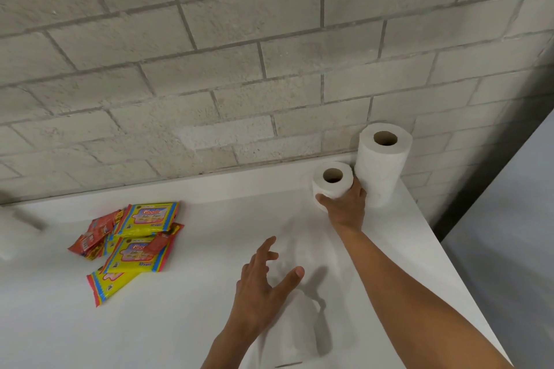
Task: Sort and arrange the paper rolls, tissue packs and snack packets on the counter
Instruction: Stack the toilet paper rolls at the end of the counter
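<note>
The short paper roll stands upright at the far right of the white counter, close to the block wall, touching or just beside the tall paper roll on its right. The right hand grips the short roll from the near side, thumb curled round its left, fingers tucked between the two rolls. The left hand hovers nearer, fingers spread and holding nothing. Well to the left lie yellow tissue packs mixed with red snack packets.

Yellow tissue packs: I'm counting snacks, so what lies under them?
Red snack packets poke out from under the yellow tissue packs; one red packet lies on top. Whatever else the pile covers cannot be seen.
</note>
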The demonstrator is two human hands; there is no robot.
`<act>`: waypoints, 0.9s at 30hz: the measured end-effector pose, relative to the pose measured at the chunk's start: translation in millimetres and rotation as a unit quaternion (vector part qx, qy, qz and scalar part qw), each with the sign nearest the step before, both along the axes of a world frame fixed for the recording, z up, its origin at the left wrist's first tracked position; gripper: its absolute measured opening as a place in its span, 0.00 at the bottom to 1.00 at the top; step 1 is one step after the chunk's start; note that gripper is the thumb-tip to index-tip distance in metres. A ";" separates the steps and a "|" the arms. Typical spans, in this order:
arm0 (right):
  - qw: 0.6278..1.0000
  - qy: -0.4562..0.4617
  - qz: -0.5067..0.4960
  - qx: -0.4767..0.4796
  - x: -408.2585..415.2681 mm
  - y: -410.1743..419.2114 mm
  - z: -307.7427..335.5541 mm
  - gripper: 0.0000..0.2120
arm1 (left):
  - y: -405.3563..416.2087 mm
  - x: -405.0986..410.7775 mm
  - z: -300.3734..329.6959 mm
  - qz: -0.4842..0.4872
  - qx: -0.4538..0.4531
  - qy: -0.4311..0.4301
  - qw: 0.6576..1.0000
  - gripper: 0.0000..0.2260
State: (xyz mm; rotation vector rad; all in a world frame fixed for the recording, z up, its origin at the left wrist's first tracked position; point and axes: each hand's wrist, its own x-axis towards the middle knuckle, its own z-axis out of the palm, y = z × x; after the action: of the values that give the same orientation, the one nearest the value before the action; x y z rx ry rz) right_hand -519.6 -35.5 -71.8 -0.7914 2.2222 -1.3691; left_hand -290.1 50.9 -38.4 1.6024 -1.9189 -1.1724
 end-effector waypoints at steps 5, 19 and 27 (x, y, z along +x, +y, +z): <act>0.999 -0.011 0.015 0.033 1.2 7.3 -2.8 0.49 | 2.9 0.1 3.2 0.005 0.003 -0.001 1.000 0.35; 0.980 -0.159 0.117 0.027 -2.0 107.2 -7.0 0.28 | 47.4 13.8 19.3 0.073 0.023 -0.096 0.992 0.43; 0.960 -0.230 0.156 0.030 9.4 149.2 -13.8 0.25 | 79.9 18.0 16.6 0.108 0.093 -0.096 0.985 0.51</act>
State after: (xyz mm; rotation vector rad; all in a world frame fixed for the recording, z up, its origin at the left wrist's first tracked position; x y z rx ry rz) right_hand -510.2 113.8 -85.6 -0.6819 1.6896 -1.1818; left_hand -272.1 130.8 -21.8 2.0331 -1.7308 -1.1702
